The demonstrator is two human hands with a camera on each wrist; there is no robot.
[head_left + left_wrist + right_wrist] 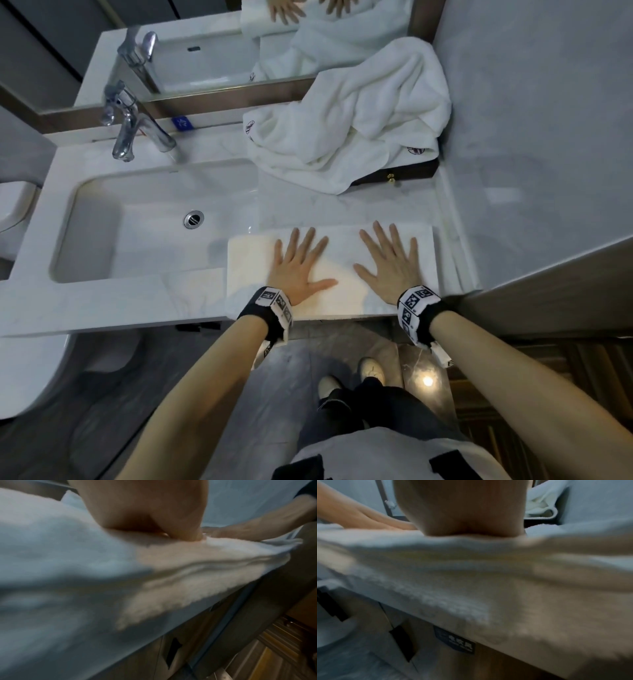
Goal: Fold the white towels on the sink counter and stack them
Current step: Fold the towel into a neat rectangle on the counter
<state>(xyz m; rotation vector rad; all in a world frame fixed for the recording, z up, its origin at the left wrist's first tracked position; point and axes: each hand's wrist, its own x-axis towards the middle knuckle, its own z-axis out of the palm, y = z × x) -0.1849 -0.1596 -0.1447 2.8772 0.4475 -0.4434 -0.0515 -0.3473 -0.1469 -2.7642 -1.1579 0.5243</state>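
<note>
Your pale marble tabletop (102,301) fills most of the head view, with a rectangular white sink basin (137,219) sunk into its left part and a wall mirror (212,58) running along the back edge. On the far right of the tabletop, against the mirror and the side wall, lies a loose heap of unfolded white terry towels (346,133) with small dark red emblems at the hems; the heap partly covers a dark wooden box with a brass clasp (404,173). Well apart from that heap, at the near edge just right of the basin, sits the folded white rectangular towel (250,267), lying flat with its long side along the tabletop's front edge.

Both of your hands press down on this folded towel. Your left hand (299,265) lies palm down on its middle with fingers straight and spread, thumb pointing right. Your right hand (388,263) lies palm down on the towel's right half, fingers likewise straight and fanned. Neither grip is closed on anything; both are flat and apart. The wrist views, blurred, show each palm heel sunk into the soft pile near the front edge.

A chrome lever faucet (132,123) stands behind the basin, and a round chrome drain (194,219) sits in its floor.
</note>
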